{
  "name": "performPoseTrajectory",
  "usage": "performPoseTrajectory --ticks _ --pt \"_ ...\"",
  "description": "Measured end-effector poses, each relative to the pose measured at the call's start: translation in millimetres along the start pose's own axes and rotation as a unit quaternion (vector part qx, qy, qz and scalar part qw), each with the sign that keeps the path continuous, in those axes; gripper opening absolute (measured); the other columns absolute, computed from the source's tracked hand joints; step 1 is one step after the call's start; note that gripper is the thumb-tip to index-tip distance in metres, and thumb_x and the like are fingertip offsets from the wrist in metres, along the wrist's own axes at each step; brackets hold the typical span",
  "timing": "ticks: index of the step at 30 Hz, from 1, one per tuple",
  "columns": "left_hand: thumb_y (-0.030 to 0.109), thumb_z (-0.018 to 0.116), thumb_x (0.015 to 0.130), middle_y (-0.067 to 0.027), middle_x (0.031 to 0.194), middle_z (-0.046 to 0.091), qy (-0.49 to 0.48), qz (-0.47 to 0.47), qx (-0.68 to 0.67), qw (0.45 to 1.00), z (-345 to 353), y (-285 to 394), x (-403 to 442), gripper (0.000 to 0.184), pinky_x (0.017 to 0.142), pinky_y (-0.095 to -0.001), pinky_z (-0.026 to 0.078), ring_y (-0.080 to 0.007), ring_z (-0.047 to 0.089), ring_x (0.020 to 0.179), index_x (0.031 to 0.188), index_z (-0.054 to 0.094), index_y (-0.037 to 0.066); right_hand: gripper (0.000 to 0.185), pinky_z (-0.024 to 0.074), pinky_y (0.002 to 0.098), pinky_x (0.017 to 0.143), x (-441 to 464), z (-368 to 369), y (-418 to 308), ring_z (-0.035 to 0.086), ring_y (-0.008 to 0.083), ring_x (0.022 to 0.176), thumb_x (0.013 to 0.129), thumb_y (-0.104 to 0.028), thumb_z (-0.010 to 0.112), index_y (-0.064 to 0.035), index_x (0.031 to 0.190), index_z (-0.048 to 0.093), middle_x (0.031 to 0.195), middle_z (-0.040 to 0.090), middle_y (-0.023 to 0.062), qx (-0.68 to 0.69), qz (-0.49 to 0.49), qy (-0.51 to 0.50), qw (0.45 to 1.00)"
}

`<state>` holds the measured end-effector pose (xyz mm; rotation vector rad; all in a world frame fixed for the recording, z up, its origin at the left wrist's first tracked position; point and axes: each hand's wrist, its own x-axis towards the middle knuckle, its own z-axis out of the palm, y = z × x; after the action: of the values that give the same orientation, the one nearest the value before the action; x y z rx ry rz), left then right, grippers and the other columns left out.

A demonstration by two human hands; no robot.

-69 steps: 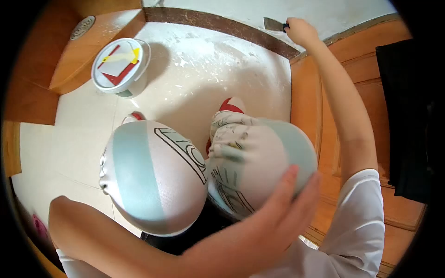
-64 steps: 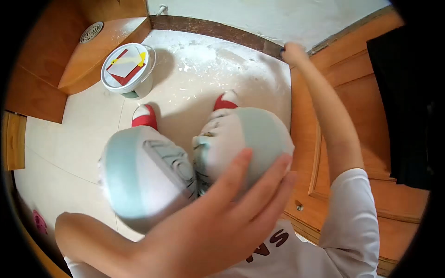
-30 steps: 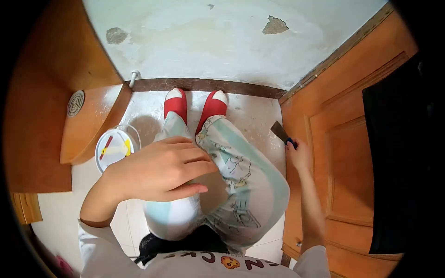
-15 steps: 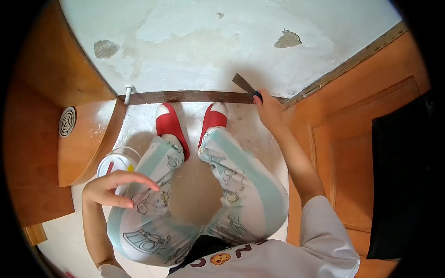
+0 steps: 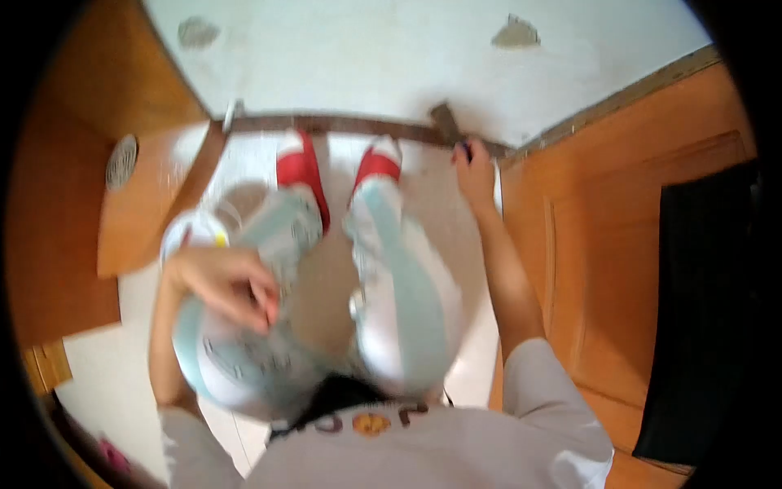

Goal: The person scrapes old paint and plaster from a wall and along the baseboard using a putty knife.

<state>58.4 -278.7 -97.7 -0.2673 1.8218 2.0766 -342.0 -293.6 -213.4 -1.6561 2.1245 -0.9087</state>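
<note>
- L hand (image 5: 224, 281) over L knee, fingers part curled, blurred; can't tell if it grips anything or touches the leg.
- R hand (image 5: 475, 171) stretched fwd, fingers closed round dark handle of scraper (image 5: 445, 124); blade pts up & slightly L, in front of skirting & bottom of wall. Contact w/ either: can't tell.
- White tee (image 5: 383, 452) w/ brown print, bottom of view.
- Wht/pale grn trousers (image 5: 419, 293), knees apart.
- Bucket (image 5: 199, 226), white, w/ red & yellow bits on lid, just beyond L hand, beside L leg.
- Red slippers (image 5: 297, 169) on feet, toes nr skirting.
- R side: wooden door (image 5: 607, 277), blk cloth (image 5: 705, 310) in front.
- L side: wooden unit (image 5: 167, 183) w/ round grille (image 5: 122, 162).
- Dk brown skirting (image 5: 350, 125) along floor edge.
- White wall (image 5: 350, 65) behind, two bare grey-brn patches (image 5: 516, 33), one each side.
</note>
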Motion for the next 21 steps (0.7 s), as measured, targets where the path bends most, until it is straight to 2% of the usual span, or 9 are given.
performPoseTrajectory --ticks 2,4,7,10,11,14,18,19,21 --pt "0.008 0.067 0.077 -0.0118 0.085 0.067 0.040 -0.034 -0.061 0.997 14 5 -4 0.018 0.069 -0.0231 0.050 -0.0151 0.064 0.081 0.088 0.061 -0.004 0.022 0.0452 0.0380 0.064 -16 -31 -12 0.060 0.0297 0.069 0.085 -0.024 0.051 -0.0028 0.085 0.058 0.071 0.062 0.0112 -0.018 -0.014 0.012 1.000" --pt "0.004 0.067 0.074 -0.0127 0.083 0.067 0.061 -0.072 -0.028 0.995 30 35 -4 0.014 0.067 -0.0226 0.050 -0.0163 0.065 0.080 0.085 0.062 -0.004 0.020 0.0453 0.0341 0.060 -18 -58 -1 0.061 0.0222 0.065 0.085 -0.021 0.053 -0.0020 0.083 0.058 0.068 0.063 0.0090 0.040 -0.043 0.039 0.998" --pt "0.003 0.067 0.072 -0.0130 0.081 0.067 0.077 -0.042 0.024 0.996 68 45 -14 0.013 0.066 -0.0227 0.050 -0.0174 0.065 0.078 0.082 0.062 -0.005 0.018 0.0422 0.0261 0.054 -51 -110 -29 0.055 0.0106 0.058 0.086 -0.017 0.054 -0.0002 0.085 0.059 0.065 0.061 0.0041 0.075 -0.050 0.076 0.993" --pt "0.002 0.067 0.071 -0.0140 0.082 0.067 0.055 -0.052 0.031 0.997 92 52 -26 0.015 0.066 -0.0227 0.050 -0.0178 0.066 0.077 0.084 0.062 -0.006 0.018 0.0391 0.0241 0.051 -52 -129 -14 0.049 0.0068 0.056 0.086 -0.017 0.054 -0.0005 0.086 0.059 0.064 0.059 0.0014 0.101 -0.070 0.095 0.988" --pt "0.001 0.067 0.071 -0.0131 0.083 0.067 0.045 -0.043 0.001 0.998 100 46 -32 0.016 0.070 -0.0247 0.050 -0.0192 0.066 0.080 0.085 0.062 -0.005 0.017 0.0374 0.0223 0.049 -53 -134 -12 0.048 0.0055 0.054 0.087 -0.017 0.053 -0.0009 0.087 0.058 0.066 0.059 0.0007 0.098 -0.063 0.087 0.989" --pt "-0.002 0.066 0.073 -0.0126 0.085 0.066 -0.049 0.091 0.013 0.995 115 28 -38 0.016 0.066 -0.0210 0.051 -0.0164 0.065 0.082 0.087 0.060 -0.006 0.016 0.0339 0.0186 0.044 -64 -140 -9 0.044 0.0027 0.052 0.089 -0.017 0.053 -0.0018 0.091 0.057 0.070 0.058 -0.0006 0.094 -0.052 0.073 0.992" --pt "0.000 0.065 0.074 -0.0166 0.084 0.066 -0.087 0.149 -0.038 0.984 103 20 -31 0.016 0.078 -0.0274 0.049 -0.0235 0.064 0.088 0.087 0.060 -0.008 0.016 0.0335 0.0181 0.046 -72 -146 2 0.044 0.0025 0.053 0.089 -0.017 0.052 -0.0021 0.092 0.057 0.071 0.058 -0.0007 0.117 -0.035 0.069 0.990" --pt "0.010 0.063 0.077 -0.0178 0.082 0.066 -0.044 0.251 -0.064 0.965 100 6 -21 0.023 0.080 -0.0300 0.047 -0.0266 0.064 0.086 0.089 0.059 -0.010 0.016 0.0339 0.0182 0.047 -74 -149 5 0.043 0.0025 0.054 0.089 -0.017 0.052 -0.0021 0.091 0.058 0.071 0.057 -0.0011 0.123 -0.033 0.074 0.989" --pt "0.028 0.055 0.080 -0.0189 0.076 0.064 0.198 0.274 -0.194 0.921 108 -8 -7 0.031 0.076 -0.0356 0.046 -0.0265 0.063 0.072 0.082 0.058 -0.003 0.016 0.0343 0.0181 0.048 -80 -157 8 0.043 0.0024 0.056 0.089 -0.017 0.051 -0.0020 0.092 0.058 0.071 0.057 -0.0016 0.118 -0.033 0.082 0.989"
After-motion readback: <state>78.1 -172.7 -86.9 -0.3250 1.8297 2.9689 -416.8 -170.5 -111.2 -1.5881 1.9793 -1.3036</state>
